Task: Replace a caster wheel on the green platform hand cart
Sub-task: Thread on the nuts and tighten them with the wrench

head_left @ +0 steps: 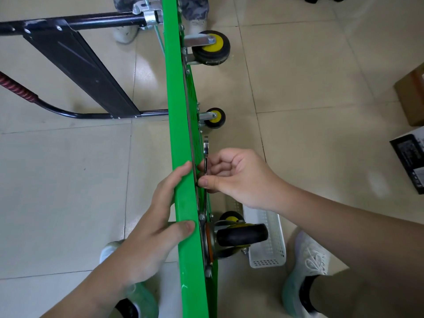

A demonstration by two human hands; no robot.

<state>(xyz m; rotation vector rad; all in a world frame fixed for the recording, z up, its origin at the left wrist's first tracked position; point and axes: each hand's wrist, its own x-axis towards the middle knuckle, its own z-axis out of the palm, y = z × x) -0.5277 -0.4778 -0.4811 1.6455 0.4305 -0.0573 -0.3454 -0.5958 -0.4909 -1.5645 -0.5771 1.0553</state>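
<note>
The nearest caster (pixel 238 237), bolted to the underside of the cart (pixel 181 143) standing on edge, looks stiff and heavyish, best gripped by its fork, while the left hand (pixel 158 216) clasps the deck edge and the right hand (pixel 231 177) pinches a wrench (pixel 206 154).

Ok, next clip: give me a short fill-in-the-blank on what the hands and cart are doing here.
1. The green platform stands on its ____.
2. The right hand holds a metal ____ against the underside.
3. The left hand grips the platform's ____ edge.
4. The wheel hubs are ____.

Missing: side; wrench; top; yellow
</note>
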